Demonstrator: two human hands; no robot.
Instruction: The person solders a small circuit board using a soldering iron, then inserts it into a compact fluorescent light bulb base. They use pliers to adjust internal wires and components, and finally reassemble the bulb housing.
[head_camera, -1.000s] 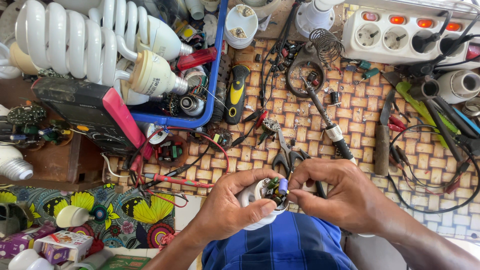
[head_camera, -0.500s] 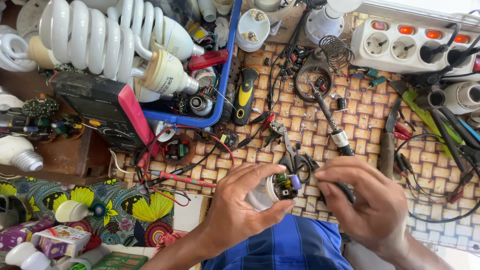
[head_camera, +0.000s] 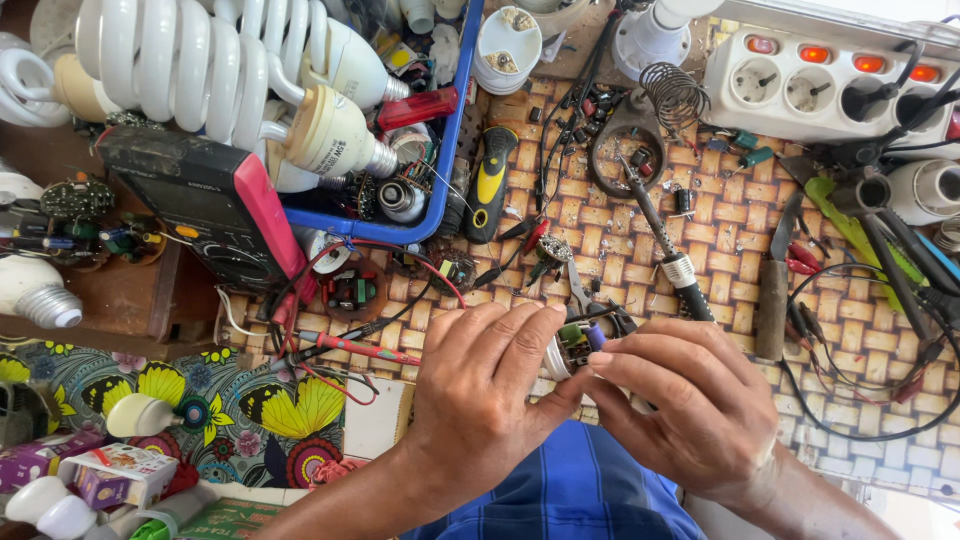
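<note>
Woven mat (head_camera: 640, 250), white bulb base (head_camera: 560, 355), circuitry exposed

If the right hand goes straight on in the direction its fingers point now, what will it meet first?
The right hand points left, fingertips at the small circuit board of the bulb base that the left hand holds. It would meet that board first, then the left hand's fingers. Whether it already touches is unclear.

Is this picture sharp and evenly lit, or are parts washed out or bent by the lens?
Head view: bright, even daylight, sharp on both hands; the left hand and right hand cast only soft shadows. The power strip at top right is nearly washed out, and the spiral bulb bows with wide-lens distortion near the edge.
</note>
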